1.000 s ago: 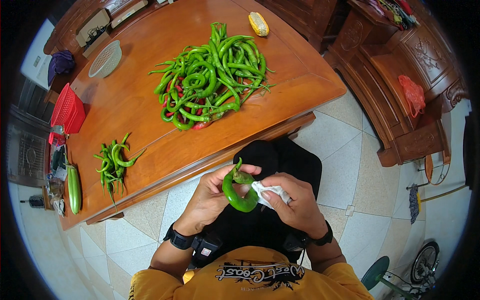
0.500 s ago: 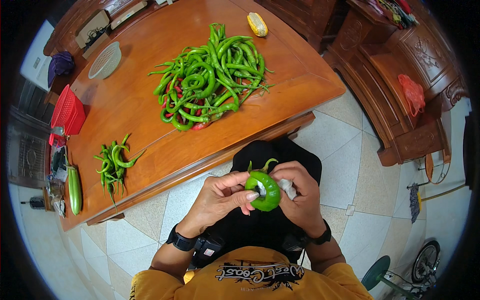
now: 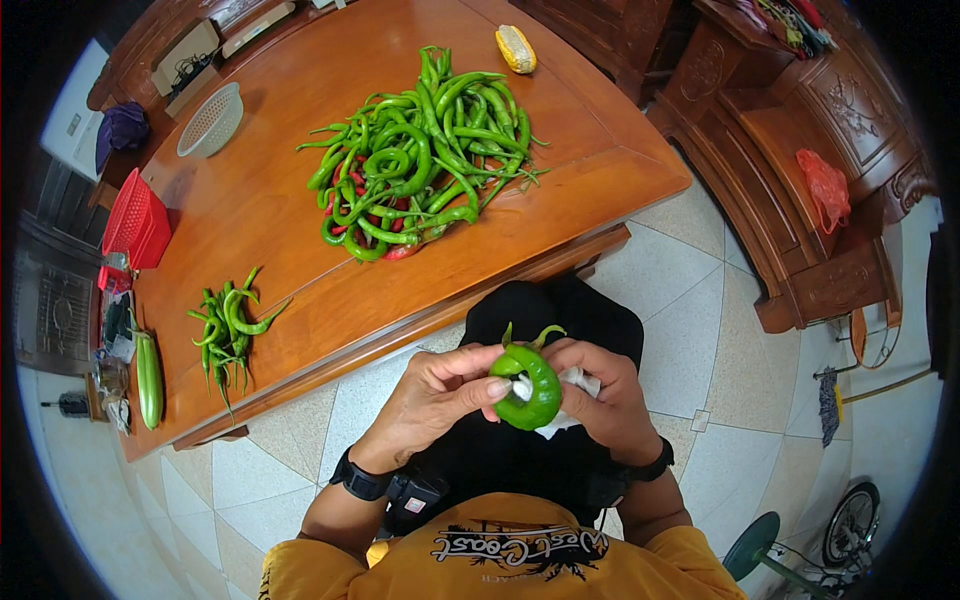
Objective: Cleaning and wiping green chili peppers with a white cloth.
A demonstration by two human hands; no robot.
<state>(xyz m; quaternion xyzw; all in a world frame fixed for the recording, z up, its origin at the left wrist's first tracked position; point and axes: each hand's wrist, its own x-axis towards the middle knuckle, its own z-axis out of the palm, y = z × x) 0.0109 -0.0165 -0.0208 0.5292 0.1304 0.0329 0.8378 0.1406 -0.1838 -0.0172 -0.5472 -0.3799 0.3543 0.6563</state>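
Above my lap, both hands are at a green chili pepper (image 3: 541, 400) that curls round into a ring, its stem end at the top. My left hand (image 3: 452, 388) is closed on its left side, thumb on the front near the ring's opening. On the other side my right hand (image 3: 602, 400) grips a crumpled white tissue (image 3: 578, 380) against the pepper. A bit of white shows through the ring's middle. Some fingertips of both hands are hidden behind the pepper. On the wooden table (image 3: 300, 310) ahead lies a large heap of green chili peppers (image 3: 430, 150) with some red ones among them.
A smaller pile of green chilies (image 3: 230, 330) lies at the table's near left, beside a long pale-green gourd (image 3: 149, 380). Farther left stand a red basket (image 3: 150, 225) and a white colander (image 3: 211, 122). A corn cob (image 3: 516, 49) lies at the far edge. Carved wooden seating (image 3: 780, 150) stands right.
The curled pepper has shifted slightly and tilted in my hands. More of the white tissue now shows below and beside it at my right hand. Everything on the table stays put.
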